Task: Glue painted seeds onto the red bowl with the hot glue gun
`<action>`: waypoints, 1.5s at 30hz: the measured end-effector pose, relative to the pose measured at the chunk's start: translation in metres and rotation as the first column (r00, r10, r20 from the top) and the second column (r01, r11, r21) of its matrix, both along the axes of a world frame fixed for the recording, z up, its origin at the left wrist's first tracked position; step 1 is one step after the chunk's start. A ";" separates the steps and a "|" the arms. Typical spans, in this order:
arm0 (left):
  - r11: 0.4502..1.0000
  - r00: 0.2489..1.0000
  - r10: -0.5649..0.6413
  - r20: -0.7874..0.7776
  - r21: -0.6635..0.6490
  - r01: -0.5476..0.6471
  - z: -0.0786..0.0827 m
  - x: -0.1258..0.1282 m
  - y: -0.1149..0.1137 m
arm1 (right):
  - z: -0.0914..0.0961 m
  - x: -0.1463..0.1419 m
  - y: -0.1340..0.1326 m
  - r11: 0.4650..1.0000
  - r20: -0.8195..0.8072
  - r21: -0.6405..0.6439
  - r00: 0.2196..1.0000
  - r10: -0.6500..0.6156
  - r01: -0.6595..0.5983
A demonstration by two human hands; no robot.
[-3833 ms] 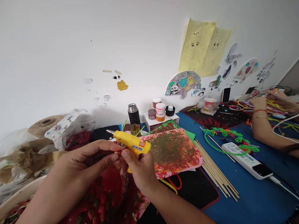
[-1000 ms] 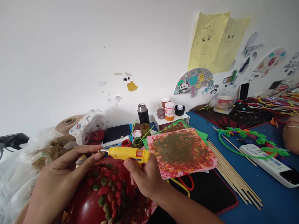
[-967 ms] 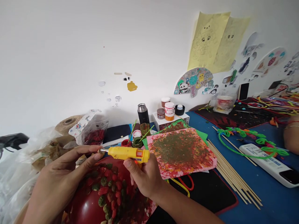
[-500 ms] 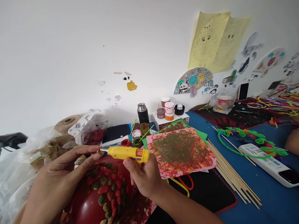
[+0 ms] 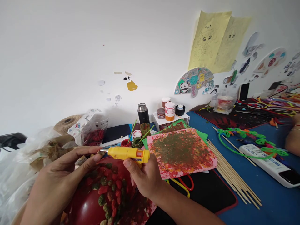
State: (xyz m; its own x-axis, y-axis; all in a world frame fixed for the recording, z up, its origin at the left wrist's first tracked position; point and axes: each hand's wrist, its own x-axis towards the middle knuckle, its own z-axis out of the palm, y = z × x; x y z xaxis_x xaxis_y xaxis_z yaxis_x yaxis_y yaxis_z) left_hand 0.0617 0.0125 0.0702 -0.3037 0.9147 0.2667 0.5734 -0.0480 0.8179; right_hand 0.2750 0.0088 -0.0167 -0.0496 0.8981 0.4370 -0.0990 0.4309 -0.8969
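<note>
My right hand grips a yellow hot glue gun, its metal nozzle pointing left. Between the thumb and fingertips of my left hand is a small brown peanut shell, mostly covered by the fingers, with the nozzle tip at it. Below both hands lies a glossy, rounded dark red object, perhaps a balloon or bowl. Red and green painted peanut shells are clustered in rows on its surface. My left wrist hides part of its left side.
Paint-smeared pink paper lies right of the glue gun, with scissors handles below it. Wooden sticks and a white device are farther right. Open paint pots and a black flask stand behind. Another person's arm shows at right.
My hands, the glue gun and the peanut shell hold nearly the same position. The other person's arm at the right edge has shifted slightly left.
</note>
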 end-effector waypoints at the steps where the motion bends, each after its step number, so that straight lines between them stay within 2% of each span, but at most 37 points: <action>1: 1.000 1.000 -0.004 -0.004 0.006 0.004 0.000 0.000 0.000 | 0.000 0.000 0.000 1.000 0.001 0.004 1.000 -0.002 0.002; 23: 0.998 1.000 -0.024 -0.015 0.057 0.025 -0.006 -0.004 0.000 | -0.002 0.000 0.000 0.999 0.055 0.004 0.998 -0.033 0.033; 45: 0.995 0.998 -0.028 0.061 0.100 0.022 -0.009 -0.005 -0.001 | 0.001 0.001 -0.001 0.999 0.111 0.001 0.993 -0.035 0.036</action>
State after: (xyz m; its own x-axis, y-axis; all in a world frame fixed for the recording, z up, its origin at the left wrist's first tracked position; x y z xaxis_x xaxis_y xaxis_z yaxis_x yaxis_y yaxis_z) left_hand 0.0569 0.0115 0.0615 -0.3001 0.8921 0.3378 0.5195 -0.1441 0.8422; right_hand 0.2762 0.0080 -0.0155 -0.0659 0.9007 0.4293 0.0166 0.4312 -0.9021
